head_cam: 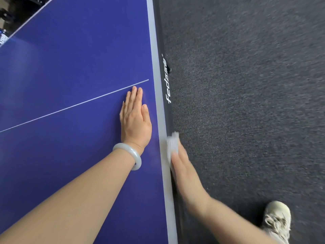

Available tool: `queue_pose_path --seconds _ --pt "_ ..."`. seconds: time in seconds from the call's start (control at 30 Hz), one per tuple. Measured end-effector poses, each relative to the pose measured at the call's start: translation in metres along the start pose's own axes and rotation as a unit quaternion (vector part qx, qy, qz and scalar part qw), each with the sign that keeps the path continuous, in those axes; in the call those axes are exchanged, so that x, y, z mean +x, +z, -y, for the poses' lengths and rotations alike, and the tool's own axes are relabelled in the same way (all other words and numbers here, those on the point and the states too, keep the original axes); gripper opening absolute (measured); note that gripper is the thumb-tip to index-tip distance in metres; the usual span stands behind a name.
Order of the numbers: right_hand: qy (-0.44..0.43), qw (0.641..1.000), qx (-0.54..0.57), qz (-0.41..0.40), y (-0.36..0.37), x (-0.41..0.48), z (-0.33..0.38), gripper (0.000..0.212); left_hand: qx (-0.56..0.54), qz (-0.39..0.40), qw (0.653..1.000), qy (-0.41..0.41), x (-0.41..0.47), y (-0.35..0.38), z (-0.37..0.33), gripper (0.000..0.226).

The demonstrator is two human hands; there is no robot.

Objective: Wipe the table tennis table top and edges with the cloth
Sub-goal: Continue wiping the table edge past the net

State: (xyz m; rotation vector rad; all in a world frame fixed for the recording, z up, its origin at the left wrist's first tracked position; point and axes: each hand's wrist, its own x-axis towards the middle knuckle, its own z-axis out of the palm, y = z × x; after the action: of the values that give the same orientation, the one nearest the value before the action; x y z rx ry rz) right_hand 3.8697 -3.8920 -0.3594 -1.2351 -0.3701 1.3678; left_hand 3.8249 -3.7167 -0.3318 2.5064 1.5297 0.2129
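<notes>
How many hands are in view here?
2. The left hand lies flat on the blue table top; the right hand presses the cloth against the table's black side edge.

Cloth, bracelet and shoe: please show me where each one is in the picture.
cloth (172, 143), head view, on the white fold beyond the fingertips.
bracelet (125, 146), head view, on the top of the pale band.
shoe (277, 221), head view, on the laces.
</notes>
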Motion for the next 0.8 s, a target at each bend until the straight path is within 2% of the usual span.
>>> queue_pose_path --seconds 0.13,0.27,0.4,0.5,0.6,0.7,0.8 --pt "-0.02 0.999 -0.027 -0.039 0.006 0.059 0.032 0.055 -0.003 0.0 1.0 0.001 0.001 0.001 0.002 0.049" --pt "-0.045 0.994 -0.085 -0.056 0.013 0.002 -0.01 0.065 -0.008 -0.005 1.0 0.009 0.001 0.002 0.003 0.049" --pt "-0.007 0.994 -0.1 -0.033 0.014 -0.049 -0.045 0.074 -0.036 -0.012 0.999 0.004 0.001 0.002 0.005 0.048" --pt "0.002 0.994 -0.111 -0.009 0.013 -0.046 -0.043 0.068 -0.146 -0.027 0.989 -0.025 -0.001 -0.003 0.006 0.044" --pt "0.011 0.993 -0.119 0.004 0.012 -0.043 -0.04 0.068 -0.264 -0.039 0.96 -0.084 -0.005 -0.011 0.002 0.044" --pt "0.014 0.992 -0.122 -0.002 0.012 -0.042 -0.04 0.067 -0.318 -0.032 0.94 -0.119 -0.022 -0.016 -0.003 0.046" --pt "0.011 0.992 -0.127 -0.004 0.013 -0.041 -0.038 0.067 -0.256 0.011 0.965 -0.052 -0.076 -0.017 -0.008 0.048"
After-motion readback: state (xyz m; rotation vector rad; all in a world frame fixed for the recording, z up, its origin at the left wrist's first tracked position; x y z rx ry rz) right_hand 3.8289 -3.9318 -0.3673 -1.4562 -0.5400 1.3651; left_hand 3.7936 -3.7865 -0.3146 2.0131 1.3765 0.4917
